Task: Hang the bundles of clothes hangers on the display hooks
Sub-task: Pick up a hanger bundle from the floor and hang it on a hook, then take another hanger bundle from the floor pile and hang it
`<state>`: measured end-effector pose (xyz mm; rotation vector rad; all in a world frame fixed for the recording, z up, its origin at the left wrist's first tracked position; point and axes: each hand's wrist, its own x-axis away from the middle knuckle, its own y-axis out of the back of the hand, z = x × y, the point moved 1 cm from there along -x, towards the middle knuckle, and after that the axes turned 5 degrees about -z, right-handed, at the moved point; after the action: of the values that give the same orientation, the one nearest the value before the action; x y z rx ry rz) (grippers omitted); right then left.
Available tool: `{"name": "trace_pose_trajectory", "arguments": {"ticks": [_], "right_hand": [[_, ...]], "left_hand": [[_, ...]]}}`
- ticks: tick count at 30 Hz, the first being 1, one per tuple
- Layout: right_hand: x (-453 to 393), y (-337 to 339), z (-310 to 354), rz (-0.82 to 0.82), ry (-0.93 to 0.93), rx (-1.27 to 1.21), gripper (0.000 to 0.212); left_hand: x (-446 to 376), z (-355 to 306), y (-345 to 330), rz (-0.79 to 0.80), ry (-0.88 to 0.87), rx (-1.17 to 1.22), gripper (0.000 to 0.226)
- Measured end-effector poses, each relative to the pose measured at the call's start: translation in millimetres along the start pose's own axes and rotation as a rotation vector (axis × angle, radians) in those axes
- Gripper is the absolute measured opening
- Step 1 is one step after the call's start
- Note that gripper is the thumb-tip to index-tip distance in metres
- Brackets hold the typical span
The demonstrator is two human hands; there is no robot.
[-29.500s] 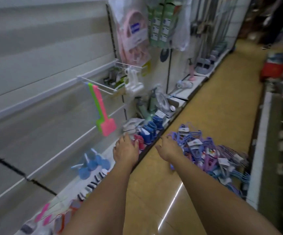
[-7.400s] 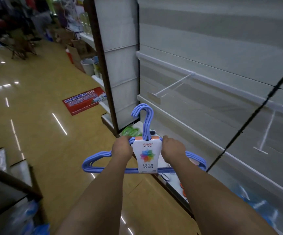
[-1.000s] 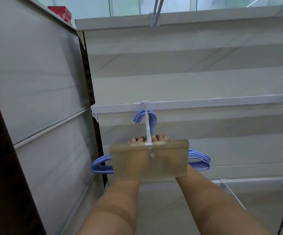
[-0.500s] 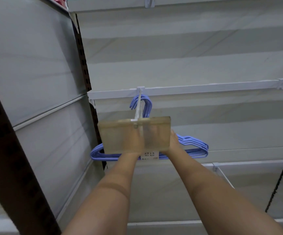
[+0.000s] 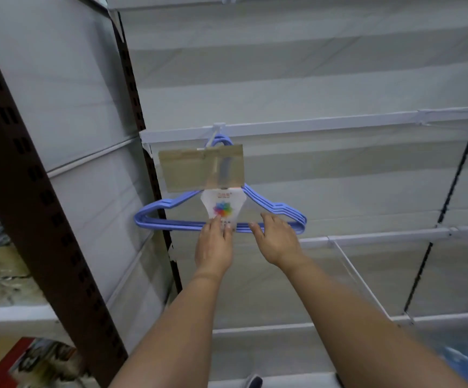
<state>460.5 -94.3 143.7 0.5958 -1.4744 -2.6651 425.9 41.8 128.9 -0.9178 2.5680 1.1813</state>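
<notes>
The bundle of thin blue plastic hangers (image 5: 168, 221) hangs on the white display hook (image 5: 215, 134), card label glossy. Left hand (image 5: 214, 245) and right hand (image 5: 278, 240) touch its lower bar, each grip loosely spread.

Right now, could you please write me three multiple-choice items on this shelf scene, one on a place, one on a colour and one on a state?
1. Where is the hanger bundle?
A. On the floor
B. On the display hook
C. In a basket

2. What colour are the hangers?
A. Blue
B. Pink
C. Green

3. How are the left hand and right hand?
A. Clenched round the bar
B. Out of view
C. Open, fingers at the bundle's bottom bar

Answers: 1 B, its hooks loop over the peg; 2 A, all the frames are blue; 3 C, the fingers are straight.
</notes>
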Motion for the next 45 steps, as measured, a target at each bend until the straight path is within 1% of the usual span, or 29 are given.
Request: {"name": "trace_pose_trajectory", "arguments": {"ticks": [2, 5, 11, 16, 21, 24, 30, 35, 39, 41, 45], "right_hand": [[19.0, 0.7, -10.7, 0.011, -0.041, 0.005, 0.054], [47.7, 2.8, -29.5, -0.014, -0.108, 0.046, 0.054], [116.0, 7.8, -60.1, -0.025, -0.309, 0.112, 0.053], [169.0, 10.3, -80.1, -0.068, -0.464, 0.12, 0.054], [238.7, 19.9, -101.3, -0.12, -0.614, 0.141, 0.053], [283.5, 31.4, -118.7, -0.126, -0.717, 0.172, 0.052], [373.5, 59.5, -167.0, -0.217, -0.955, 0.209, 0.052], [445.7, 89.3, -208.1, -0.255, -1.141, 0.235, 0.054], [497.7, 120.1, -244.4, -0.285, -1.245, 0.248, 0.055], [527.4, 139.7, -268.0, -0.311, -1.3, 0.251, 0.056], [573.4, 170.2, -302.3, -0.348, -1.368, 0.246, 0.056]], "left_hand": [[18.2, 2.0, -5.4, 0.062, 0.004, -0.022, 0.043], [39.4, 3.9, -12.2, 0.152, 0.018, -0.029, 0.047], [79.0, 10.8, -23.8, 0.276, -0.011, -0.036, 0.047], [119.2, 9.6, -34.4, 0.377, -0.115, -0.016, 0.046], [169.4, -2.2, -56.9, 0.517, -0.227, -0.016, 0.046], [203.6, -21.0, -74.9, 0.616, -0.292, 0.009, 0.047], [286.6, -73.9, -112.1, 0.816, -0.447, 0.047, 0.047], [362.7, -122.3, -143.2, 0.968, -0.544, 0.072, 0.048], [421.0, -165.3, -171.1, 1.049, -0.614, 0.115, 0.045], [456.0, -192.8, -185.9, 1.109, -0.67, 0.117, 0.046], [510.2, -233.9, -206.7, 1.213, -0.718, 0.1, 0.051]]}}
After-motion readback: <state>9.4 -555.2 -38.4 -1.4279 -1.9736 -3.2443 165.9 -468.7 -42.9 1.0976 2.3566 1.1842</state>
